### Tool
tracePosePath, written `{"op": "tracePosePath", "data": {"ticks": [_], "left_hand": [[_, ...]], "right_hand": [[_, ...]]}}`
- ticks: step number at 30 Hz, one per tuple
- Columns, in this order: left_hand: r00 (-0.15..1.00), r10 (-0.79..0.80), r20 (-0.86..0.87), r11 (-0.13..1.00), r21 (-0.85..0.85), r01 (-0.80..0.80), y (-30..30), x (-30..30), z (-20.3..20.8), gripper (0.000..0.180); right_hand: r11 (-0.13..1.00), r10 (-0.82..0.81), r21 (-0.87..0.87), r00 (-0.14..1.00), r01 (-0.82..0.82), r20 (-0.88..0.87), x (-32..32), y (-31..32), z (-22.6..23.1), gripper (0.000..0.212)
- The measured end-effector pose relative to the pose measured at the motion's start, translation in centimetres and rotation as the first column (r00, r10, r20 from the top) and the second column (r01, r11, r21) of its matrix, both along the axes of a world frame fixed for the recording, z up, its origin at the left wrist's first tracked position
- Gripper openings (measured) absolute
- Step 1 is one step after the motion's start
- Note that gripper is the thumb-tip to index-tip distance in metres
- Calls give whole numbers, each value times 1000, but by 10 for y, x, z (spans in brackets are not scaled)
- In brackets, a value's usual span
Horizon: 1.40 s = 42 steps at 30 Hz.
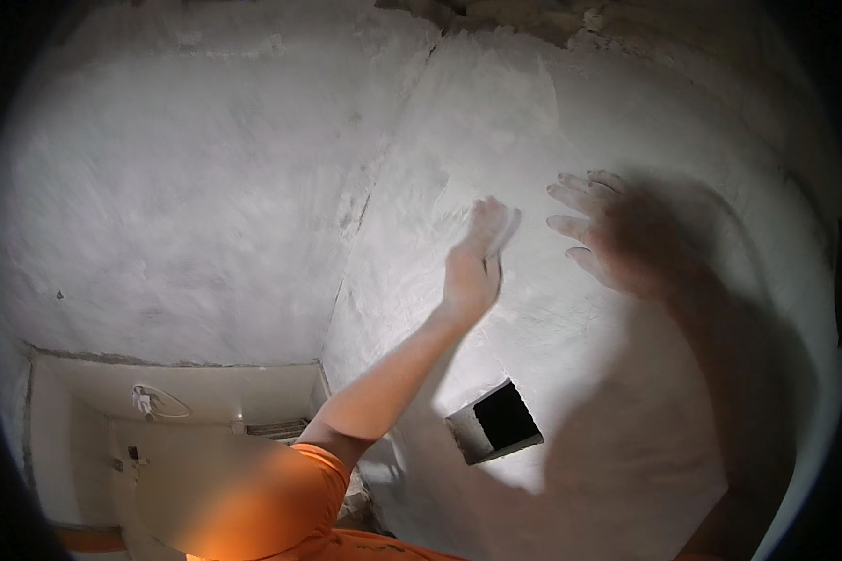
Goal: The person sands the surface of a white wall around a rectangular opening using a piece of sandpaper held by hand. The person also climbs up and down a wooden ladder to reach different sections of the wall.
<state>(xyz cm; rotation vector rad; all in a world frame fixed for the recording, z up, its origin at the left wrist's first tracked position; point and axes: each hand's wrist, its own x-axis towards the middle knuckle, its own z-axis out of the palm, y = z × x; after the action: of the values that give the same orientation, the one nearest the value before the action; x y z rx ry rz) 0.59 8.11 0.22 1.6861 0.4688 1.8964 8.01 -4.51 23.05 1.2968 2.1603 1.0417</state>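
Note:
My left hand (pixel 477 260) reaches up from an orange sleeve (pixel 318 472) to a pale plastered wall (pixel 496 318). Its fingers are bent together and slightly smeared by motion. A pale edge shows along them, but what they hold, if anything, is not clear. To its right, my right hand (pixel 622 234) is raised close to the same wall, with whitish fingers spread and pointing left. Nothing shows in that hand. Whether its fingertips touch the plaster, I cannot tell. Dark shadow lies beside the right hand and arm.
Below the hands, a square opening (pixel 507 418) is cut into the wall. A rough seam (pixel 360 210) divides it from the grey surface (pixel 187 206) at left. Broken edging (pixel 524 21) runs along the top. A recess at lower left contains a white fitting with a looped cord (pixel 143 400).

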Motion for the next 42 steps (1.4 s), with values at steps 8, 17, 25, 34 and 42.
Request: {"op": "tracePosePath", "data": {"ticks": [8,17,25,34,42], "left_hand": [[972,185,142,939,-316,-133,55,-32,6,45],[990,138,-24,989,-42,-139,61,-36,-5,49],[997,72,-40,995,71,-69,1,-2,4,46],[990,108,-88,987,126,-96,-4,-10,0,52],[969,236,-75,971,-4,-237,12,-13,-10,54]], "right_hand": [[991,131,-13,984,-131,123,-8,32,-11,37],[997,63,-54,991,-57,121,-29,27,-6,31],[995,-83,-50,985,91,151,-13,28,-10,22],[998,-33,-40,989,39,147,-13,31,-12,19],[997,-38,-64,982,51,183,-15,36,-10,23]]}}
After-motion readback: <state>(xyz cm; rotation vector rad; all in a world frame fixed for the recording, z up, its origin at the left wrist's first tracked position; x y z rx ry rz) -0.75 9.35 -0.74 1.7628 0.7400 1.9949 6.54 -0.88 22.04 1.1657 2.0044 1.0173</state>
